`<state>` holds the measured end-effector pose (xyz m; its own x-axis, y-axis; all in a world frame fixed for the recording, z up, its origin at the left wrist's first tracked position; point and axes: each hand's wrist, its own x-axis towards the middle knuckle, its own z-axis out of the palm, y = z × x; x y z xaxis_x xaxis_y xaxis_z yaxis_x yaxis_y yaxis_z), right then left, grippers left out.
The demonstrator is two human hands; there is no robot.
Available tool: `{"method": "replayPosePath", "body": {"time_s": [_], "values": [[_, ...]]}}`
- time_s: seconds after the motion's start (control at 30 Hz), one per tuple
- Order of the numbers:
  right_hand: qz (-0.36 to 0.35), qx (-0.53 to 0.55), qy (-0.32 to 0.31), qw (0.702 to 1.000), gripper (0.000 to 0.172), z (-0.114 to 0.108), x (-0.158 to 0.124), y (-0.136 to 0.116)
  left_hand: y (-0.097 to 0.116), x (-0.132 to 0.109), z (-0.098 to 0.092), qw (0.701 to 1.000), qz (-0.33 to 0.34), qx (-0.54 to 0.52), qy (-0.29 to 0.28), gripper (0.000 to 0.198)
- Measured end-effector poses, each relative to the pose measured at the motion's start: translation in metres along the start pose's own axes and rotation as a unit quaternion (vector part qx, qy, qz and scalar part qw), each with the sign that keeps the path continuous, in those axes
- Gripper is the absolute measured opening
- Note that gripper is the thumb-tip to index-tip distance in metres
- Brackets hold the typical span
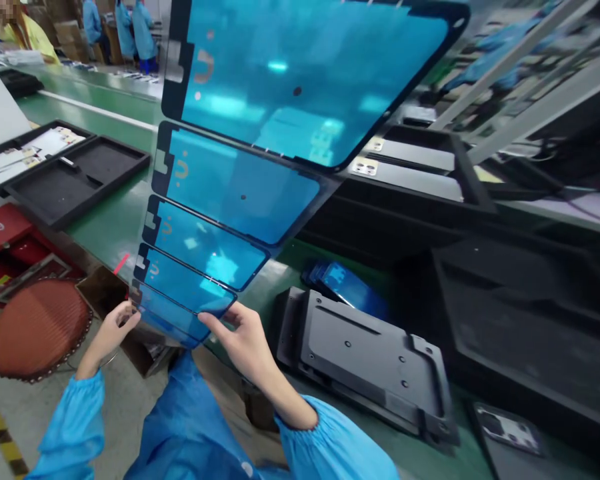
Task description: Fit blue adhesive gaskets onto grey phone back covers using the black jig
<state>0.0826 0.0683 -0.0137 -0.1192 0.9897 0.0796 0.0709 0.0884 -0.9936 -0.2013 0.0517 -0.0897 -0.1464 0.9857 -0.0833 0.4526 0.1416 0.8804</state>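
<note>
A long clear sheet carrying a row of blue, black-edged adhesive films (240, 197) stretches up and away from me, tilted, across the middle of the view. At its near end my left hand (114, 328) pinches the left edge between thumb and fingers. My right hand (243, 337) grips the right edge of the same end, thumb on top and fingers underneath. To the right of that hand a dark grey fixture block (370, 357) with a shallow recess lies on the green bench. Behind the block sits a small stack of shiny blue pieces (347, 283).
Black foam trays (530, 293) fill the right side, one holding silver phone back panels (420, 167). At left are an open black case (75, 177), a brown round stool (37, 330), a cardboard box (103, 290) and a red extinguisher cabinet (10, 243). Other people stand far off.
</note>
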Motion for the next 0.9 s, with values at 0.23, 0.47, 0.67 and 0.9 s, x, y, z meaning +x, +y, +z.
{"method": "replayPosePath", "body": {"time_s": [0.23, 0.47, 0.67, 0.9], "values": [[-0.111, -0.062, 0.191, 0.973, 0.059, -0.007, -0.018, -0.008, 0.028, -0.036, -0.008, 0.998, 0.013, 0.052, -0.033, 0.049], [-0.272, -0.321, -0.078, 0.904, 0.063, -0.004, -0.058, -0.02, 0.098, -0.064, 0.024, 0.986, 0.144, 0.037, -0.077, 0.039], [-0.285, -0.34, -0.116, 0.889, 0.058, -0.02, -0.057, -0.02, 0.142, -0.06, 0.046, 0.931, 0.352, 0.078, -0.051, 0.033], [-0.326, -0.253, 0.019, 0.911, 0.062, -0.031, -0.052, -0.017, 0.144, -0.055, 0.039, 0.937, 0.293, 0.141, -0.127, 0.028]]}}
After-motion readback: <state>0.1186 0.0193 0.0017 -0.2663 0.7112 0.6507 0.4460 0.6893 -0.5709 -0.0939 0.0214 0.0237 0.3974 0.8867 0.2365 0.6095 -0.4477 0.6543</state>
